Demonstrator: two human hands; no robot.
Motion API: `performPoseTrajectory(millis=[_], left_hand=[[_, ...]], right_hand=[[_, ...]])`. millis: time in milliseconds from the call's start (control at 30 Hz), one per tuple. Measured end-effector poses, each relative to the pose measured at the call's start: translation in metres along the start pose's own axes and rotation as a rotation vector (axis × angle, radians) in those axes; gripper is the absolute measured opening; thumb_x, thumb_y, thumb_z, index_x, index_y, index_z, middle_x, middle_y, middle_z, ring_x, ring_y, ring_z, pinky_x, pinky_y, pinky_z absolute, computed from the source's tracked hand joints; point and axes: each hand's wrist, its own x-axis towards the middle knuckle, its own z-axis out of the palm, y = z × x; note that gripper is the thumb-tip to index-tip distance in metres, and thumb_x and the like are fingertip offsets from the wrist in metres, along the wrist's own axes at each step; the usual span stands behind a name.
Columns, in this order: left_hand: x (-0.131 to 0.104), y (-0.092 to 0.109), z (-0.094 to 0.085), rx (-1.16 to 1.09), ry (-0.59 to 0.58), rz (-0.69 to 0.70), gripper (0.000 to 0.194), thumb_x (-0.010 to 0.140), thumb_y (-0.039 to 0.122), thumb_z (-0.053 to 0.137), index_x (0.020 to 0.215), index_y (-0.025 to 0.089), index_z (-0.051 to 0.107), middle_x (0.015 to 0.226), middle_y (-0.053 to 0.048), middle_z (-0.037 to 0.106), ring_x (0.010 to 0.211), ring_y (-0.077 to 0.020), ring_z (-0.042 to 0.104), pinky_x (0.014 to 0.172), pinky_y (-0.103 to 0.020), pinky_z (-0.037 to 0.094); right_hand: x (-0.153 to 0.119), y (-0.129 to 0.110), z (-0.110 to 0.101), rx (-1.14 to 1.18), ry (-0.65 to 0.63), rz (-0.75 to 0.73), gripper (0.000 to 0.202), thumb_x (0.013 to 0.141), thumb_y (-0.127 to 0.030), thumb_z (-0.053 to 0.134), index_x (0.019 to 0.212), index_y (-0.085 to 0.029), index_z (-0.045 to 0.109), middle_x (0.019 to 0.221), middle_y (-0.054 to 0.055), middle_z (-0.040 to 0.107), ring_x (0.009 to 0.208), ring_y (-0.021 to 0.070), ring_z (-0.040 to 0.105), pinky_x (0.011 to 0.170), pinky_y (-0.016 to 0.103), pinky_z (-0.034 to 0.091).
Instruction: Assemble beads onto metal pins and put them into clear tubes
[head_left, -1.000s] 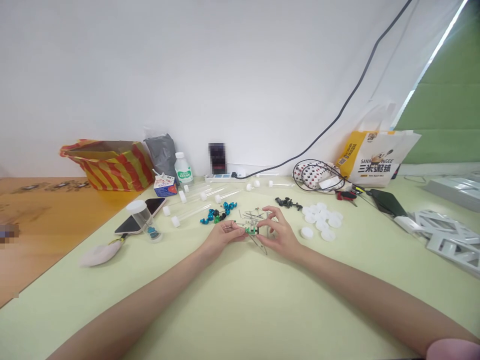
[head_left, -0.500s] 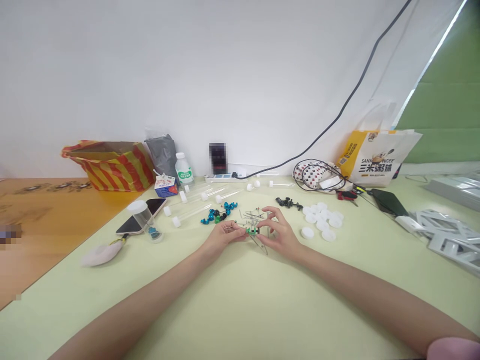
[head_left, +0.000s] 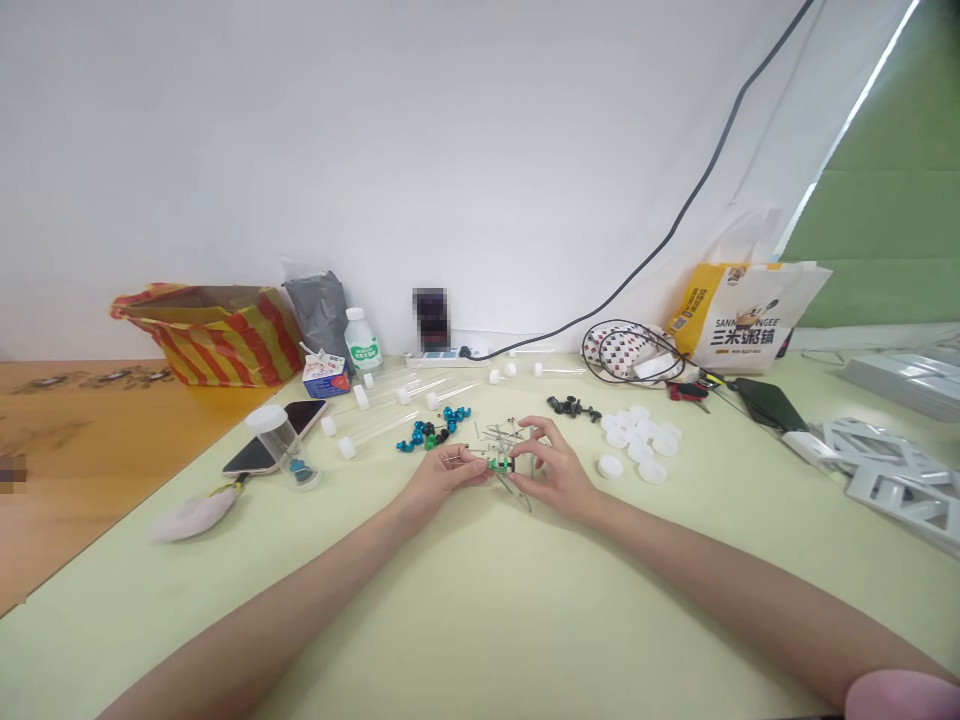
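Between my hands, at the middle of the table, is a small green and black piece (head_left: 501,465). My left hand (head_left: 448,476) pinches its left end between thumb and fingers. The thumb and a finger of my right hand (head_left: 553,470) close on its black right end. Thin metal rods (head_left: 504,434) lie crossed just behind and beneath the fingertips. Behind my left hand rests a cluster of shiny blue pieces (head_left: 452,416) with some green and black ones. A heap of black pieces (head_left: 574,408) lies behind my right hand.
White round caps (head_left: 643,432) lie right of my right hand. Clear tubes with white ends (head_left: 382,432) stretch behind the blue pieces. A clear jar (head_left: 281,445) leans across a phone (head_left: 255,455) at the left. Bags (head_left: 757,315), a bottle (head_left: 363,340) and a cable line the wall.
The view has shifted slightly, so most things appear a little further left. Both hands keep nearly the same hold on the small piece.
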Motion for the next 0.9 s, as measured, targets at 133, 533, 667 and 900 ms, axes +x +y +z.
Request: performPoseTrajectory(millis=[133, 533, 667, 900], left_hand=[[-0.0004, 0.0005, 0.0005, 0.011, 0.005, -0.007, 0.023, 0.061, 0.028, 0.074, 0.063, 0.013, 0.057, 0.079, -0.006, 0.069, 0.077, -0.0183, 0.064, 0.087, -0.038, 0.045], [0.0011, -0.0006, -0.0007, 0.008, -0.004, -0.008, 0.021, 0.06, 0.027, 0.074, 0.063, 0.013, 0.059, 0.078, -0.006, 0.069, 0.075, -0.0174, 0.064, 0.086, -0.036, 0.046], [-0.0003, 0.0002, -0.0001, 0.009, 0.007, -0.003, 0.02, 0.06, 0.027, 0.074, 0.063, 0.014, 0.059, 0.078, -0.005, 0.069, 0.076, -0.0171, 0.064, 0.085, -0.036, 0.046], [0.0004, -0.0009, -0.0012, -0.002, -0.006, 0.013, 0.019, 0.062, 0.026, 0.073, 0.063, 0.014, 0.058, 0.079, -0.005, 0.068, 0.077, -0.0179, 0.064, 0.085, -0.037, 0.046]], right_hand=[[0.0, 0.0011, 0.0011, 0.016, 0.008, -0.001, 0.017, 0.075, -0.026, 0.061, 0.092, -0.023, 0.06, 0.12, 0.008, 0.04, 0.093, 0.0185, 0.05, 0.075, 0.033, 0.048], [0.0001, 0.0014, 0.0014, 0.006, 0.004, -0.01, 0.02, 0.072, -0.025, 0.064, 0.091, -0.023, 0.06, 0.12, 0.008, 0.041, 0.093, 0.0187, 0.051, 0.073, 0.032, 0.049], [-0.0002, 0.0017, 0.0024, 0.008, 0.009, -0.015, 0.018, 0.073, -0.026, 0.063, 0.091, -0.024, 0.06, 0.12, 0.008, 0.041, 0.093, 0.0187, 0.051, 0.073, 0.032, 0.049], [0.0009, -0.0011, 0.0013, 0.014, -0.004, -0.004, 0.025, 0.072, -0.026, 0.064, 0.096, -0.023, 0.058, 0.121, 0.009, 0.041, 0.097, 0.019, 0.05, 0.074, 0.031, 0.048]])
